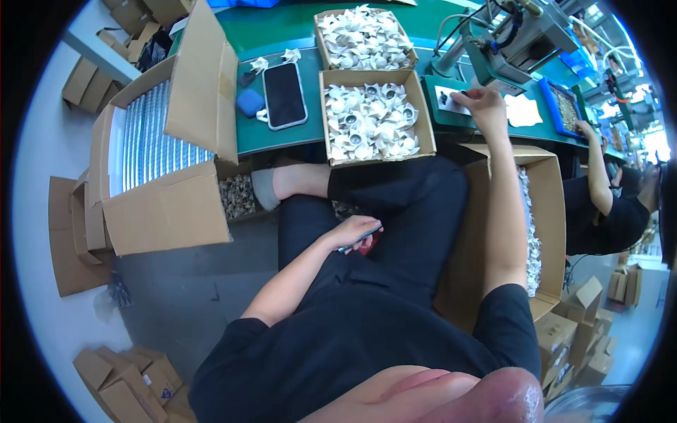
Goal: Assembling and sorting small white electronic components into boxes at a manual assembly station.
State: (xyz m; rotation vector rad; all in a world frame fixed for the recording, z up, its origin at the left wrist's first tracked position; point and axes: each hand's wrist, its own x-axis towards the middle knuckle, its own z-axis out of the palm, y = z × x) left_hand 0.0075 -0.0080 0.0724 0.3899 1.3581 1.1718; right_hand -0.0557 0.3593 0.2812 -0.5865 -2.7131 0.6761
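Observation:
My left hand [357, 233] rests over my lap, its fingers closed round a slim grey-blue rod-like piece [360, 239]. The exact kind of this piece is not clear. My right arm reaches forward to the bench, where my right hand [482, 107] pinches at the white top plate [451, 101] of a green-sided base under a press [502, 60]. Whatever sits between those fingertips is hidden. Left of that hand stands a carton of white finned plastic impellers [370, 120], some with dark round hubs. Behind it is a second carton of impellers [363, 39].
A large open carton of shiny metal rods [148, 137] stands at left. A phone [285, 95] and a blue case [250, 102] lie on the green bench. Beside my right leg is a deep carton of white parts [530, 236]. A co-worker's arm [598, 169] reaches toward a blue tray [562, 106].

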